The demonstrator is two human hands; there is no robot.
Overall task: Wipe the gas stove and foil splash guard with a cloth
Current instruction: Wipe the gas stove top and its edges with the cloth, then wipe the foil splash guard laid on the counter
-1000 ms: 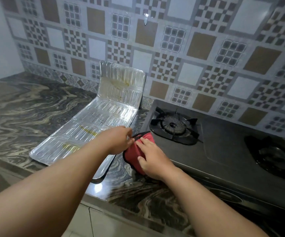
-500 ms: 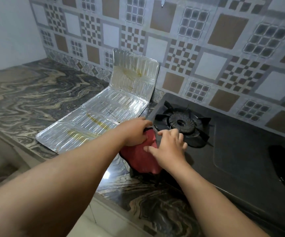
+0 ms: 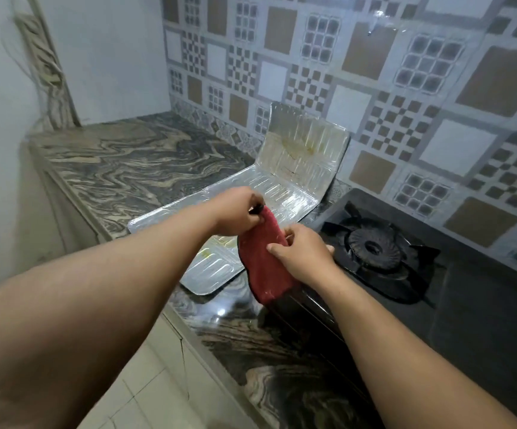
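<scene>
1. Holding the red cloth (image 3: pixel 265 258) up at frame centre, both hands pinched on it: left hand (image 3: pixel 235 213) on the top corner, right hand (image 3: pixel 302 257) on the right edge. Cloth hangs off the counter (image 3: pixel 118 168), lower end near the stove (image 3: pixel 483 305) front edge.
2. Risk: grip is fingertips only, so cloth could slip and drop to the floor at lower left when I regrip.
3. Risk: foil guard (image 3: pixel 282 181), left of centre, lies half flat with its back panel leaning on the tiled wall (image 3: pixel 406 88). It looks thin; a hard wipe probably dents it or slides it off the counter edge.
4. Risk: yellow grease on the guard may just smear if the cloth stays bunched.
5. Risk: cloth could snag on the burner (image 3: pixel 372 246) grate, right of centre, and shift it.
</scene>
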